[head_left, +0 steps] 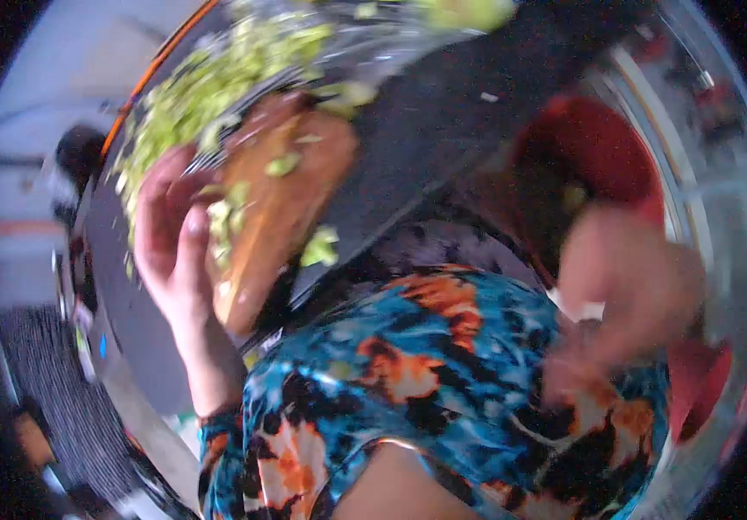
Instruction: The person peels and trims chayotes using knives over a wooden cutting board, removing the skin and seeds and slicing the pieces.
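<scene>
My left hand (170, 238) is at the left side of a wooden cutting board (291, 199), its thumb apart from its loosely curled fingers. Chopped pale-green vegetable pieces (222, 217) lie on the board beside the thumb. By the fingertips is a blurred, shiny striped thing whose kind I cannot make out. A large heap of chopped green vegetable (204, 95) spreads beyond the board. On the right, my right hand (629, 277) is smeared by motion, in front of a red bucket (599, 147); its fingers are unclear.
The dark tabletop (443, 113) runs diagonally across the view, with its near edge close to my body. Clear plastic (382, 39) and a larger green piece (469, 13) are at the far side. A dark ribbed mat (57, 390) shows at lower left.
</scene>
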Motion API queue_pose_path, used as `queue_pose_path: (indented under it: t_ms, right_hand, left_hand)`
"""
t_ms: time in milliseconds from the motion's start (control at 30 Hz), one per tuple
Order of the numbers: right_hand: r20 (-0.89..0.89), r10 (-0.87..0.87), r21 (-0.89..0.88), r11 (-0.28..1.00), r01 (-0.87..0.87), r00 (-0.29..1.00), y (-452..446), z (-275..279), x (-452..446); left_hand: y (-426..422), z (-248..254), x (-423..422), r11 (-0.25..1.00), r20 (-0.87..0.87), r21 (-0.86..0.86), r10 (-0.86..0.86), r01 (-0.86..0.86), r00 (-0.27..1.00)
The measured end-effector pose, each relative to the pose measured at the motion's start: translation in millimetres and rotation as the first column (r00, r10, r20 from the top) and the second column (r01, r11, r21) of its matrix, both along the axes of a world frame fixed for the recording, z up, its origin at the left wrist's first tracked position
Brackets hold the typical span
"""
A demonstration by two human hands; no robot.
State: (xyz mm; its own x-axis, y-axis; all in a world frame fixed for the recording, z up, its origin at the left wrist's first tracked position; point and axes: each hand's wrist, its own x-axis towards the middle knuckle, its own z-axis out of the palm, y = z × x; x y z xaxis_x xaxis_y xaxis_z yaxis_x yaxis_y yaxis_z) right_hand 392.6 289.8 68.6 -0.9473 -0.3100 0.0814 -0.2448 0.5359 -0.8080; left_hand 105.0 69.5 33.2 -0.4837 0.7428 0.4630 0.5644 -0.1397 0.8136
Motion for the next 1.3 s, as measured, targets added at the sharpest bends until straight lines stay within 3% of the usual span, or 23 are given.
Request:
queue_pose_path:
  t_ms: [33,100,200,400,533,700,867,1300]
  right_hand:
    - [-0.252,0.209,-0.067,0.97,-0.232,0.945,-24.8,0.3,-23.4]
    - [-0.453,0.436,-0.095,0.844,-0.528,0.777,-57.7,-0.4,-57.5]
    - [-0.451,0.499,-0.061,0.81,-0.584,0.74,-92.5,-1.2,-82.9]
    - [-0.501,0.355,-0.008,0.91,-0.414,0.789,-101.7,18.7,-108.2]
    - [-0.59,0.185,0.032,0.978,-0.206,0.786,-96.2,27.4,-110.7]
    - [-0.711,0.069,0.034,0.997,-0.063,0.7,-95.1,49.4,-100.5]
    - [-0.785,0.009,0.009,1.0,-0.003,0.619,-92.7,65.6,-86.0]
    - [-0.845,-0.025,0.023,0.996,0.081,0.534,-95.8,76.9,-69.4]
  left_hand:
    - [-7.5,2.3,-6.8,0.999,0.021,0.039,0.028,-0.029,0.999]
    - [-25.6,3.0,-19.6,0.992,0.117,0.085,0.086,-0.097,0.989]
    - [-65.7,-11.4,-42.5,0.976,0.209,0.164,0.11,-0.145,0.972]
    - [-111.7,-30.2,-64.9,0.931,0.378,0.198,0.215,-0.306,0.901]
    - [-116.5,-42.4,-79.3,0.925,0.445,0.244,0.16,-0.291,0.881]
    - [-117.7,-43.9,-77.5,0.932,0.336,0.249,0.172,-0.264,0.926]
    - [-116.3,-44.0,-78.2,0.913,0.404,0.299,0.142,-0.277,0.904]
    - [-111.4,-45.6,-72.7,0.92,0.33,0.254,0.208,-0.299,0.921]
